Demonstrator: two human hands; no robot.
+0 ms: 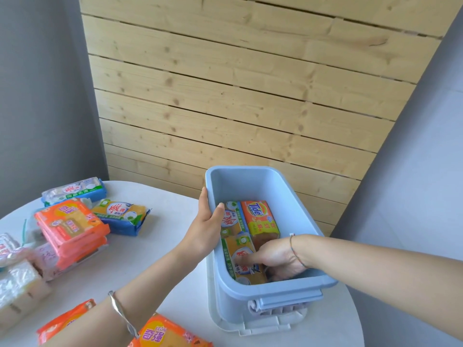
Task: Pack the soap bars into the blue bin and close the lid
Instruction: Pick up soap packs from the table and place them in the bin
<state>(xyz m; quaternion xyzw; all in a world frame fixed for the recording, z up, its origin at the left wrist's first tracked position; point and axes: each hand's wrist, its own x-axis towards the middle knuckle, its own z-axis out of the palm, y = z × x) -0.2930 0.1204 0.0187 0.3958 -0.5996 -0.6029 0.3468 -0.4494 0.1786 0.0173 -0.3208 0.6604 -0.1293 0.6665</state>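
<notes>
A: Head view. Why is the left hand (206,222) on the bin (253,181)?

B: It clamps the left rim, thumb inside the wall, fingers outside; I judge that it steadies the bin while the other hand works. The right hand (278,259) is down inside at the near end, fingers spread flat on a yellow bar (241,256), pressing or sliding it into line. It grips nothing that I can see.

A: Where are the bars?

B: Three show on the bin floor: that one, a second yellow bar (231,219) at its 12 o'clock, and a Tide bar (260,217) beside that one. More lie loose on the surface (162,221) at the bin's 9 o'clock: an orange stack (71,226), two blue-wrapped bars, white packs at the frame's left edge, and orange ones (165,331) at 7 o'clock.

A: Room?

B: The far end of the bin is bare, and the walls rise well above the bars, so a second layer looks possible. The lid (263,324) seems to lie under the bin. The bin sits near the surface's right edge.
</notes>
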